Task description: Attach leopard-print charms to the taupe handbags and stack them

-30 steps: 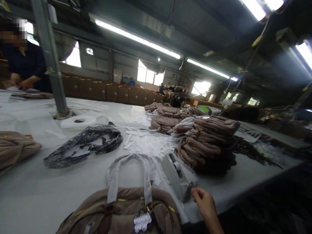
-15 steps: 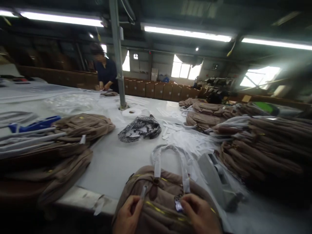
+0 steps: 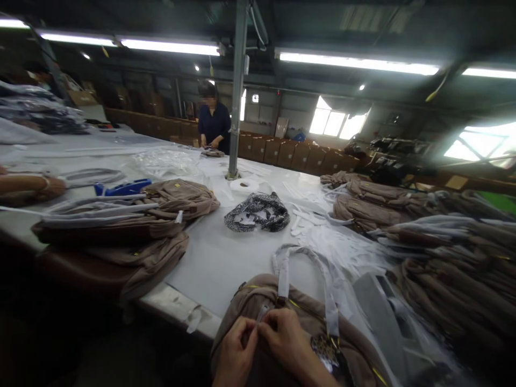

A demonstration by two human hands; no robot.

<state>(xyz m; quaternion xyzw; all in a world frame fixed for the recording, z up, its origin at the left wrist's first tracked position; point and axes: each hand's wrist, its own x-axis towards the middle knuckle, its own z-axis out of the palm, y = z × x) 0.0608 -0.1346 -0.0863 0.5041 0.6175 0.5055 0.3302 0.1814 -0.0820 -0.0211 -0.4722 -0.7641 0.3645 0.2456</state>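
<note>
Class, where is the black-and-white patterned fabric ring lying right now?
Mid-table in the head view: the patterned fabric ring lies just before the white tape roll.

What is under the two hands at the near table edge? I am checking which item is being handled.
A tan bag with wrapped handles lies under the left hand and right hand, which pinch a small pale strip at its top. The bag's near side is hidden by the hands.

Only the person's two hands show, low in the frame. The left hand (image 3: pixel 235 357) and the right hand (image 3: pixel 284 344) are bare, with no gloves, rings or watch visible. Both wrists are uncovered, with no sleeve in view.
</note>
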